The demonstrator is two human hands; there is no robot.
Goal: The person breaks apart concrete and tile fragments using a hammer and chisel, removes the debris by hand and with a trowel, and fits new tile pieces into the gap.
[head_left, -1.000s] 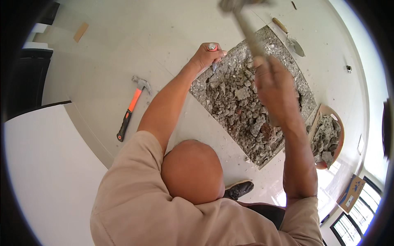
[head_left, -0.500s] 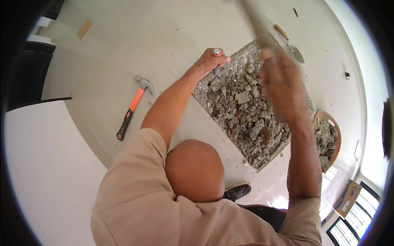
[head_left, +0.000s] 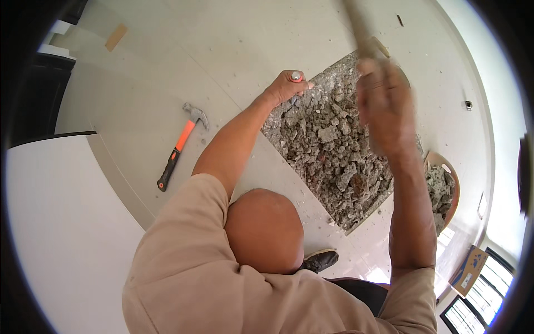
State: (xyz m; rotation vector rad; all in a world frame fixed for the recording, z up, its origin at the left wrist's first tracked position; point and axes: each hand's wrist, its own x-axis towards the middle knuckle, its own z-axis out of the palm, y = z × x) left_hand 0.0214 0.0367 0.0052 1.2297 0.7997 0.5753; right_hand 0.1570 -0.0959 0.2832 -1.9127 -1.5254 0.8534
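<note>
At the upper left edge of a square pit of broken mortar [head_left: 328, 133] in the tiled floor, my left hand [head_left: 285, 89] is closed around a chisel [head_left: 296, 77]. The chisel's round metal head and red grip show above my fist; its lower end is mostly hidden. Raised over the rubble's right side, my right hand [head_left: 386, 106] grips a long pale handle [head_left: 357, 25], seemingly a hammer's. Motion blurs this hand and handle, and the far end runs past the upper edge of the view. A claw hammer [head_left: 182, 139] with an orange and black handle lies left of my left forearm.
Behind my right hand, a trowel's wooden handle [head_left: 381, 47] shows, its blade mostly covered. An orange-brown basin [head_left: 455, 183] of rubble stands right of the pit. A cardboard box [head_left: 468, 271] sits at lower right, and a white surface [head_left: 67, 239] fills the lower left.
My right hand and the handle have shifted slightly right and up, now covering most of the trowel. The chisel and my left hand have moved very little, slightly down and right.
</note>
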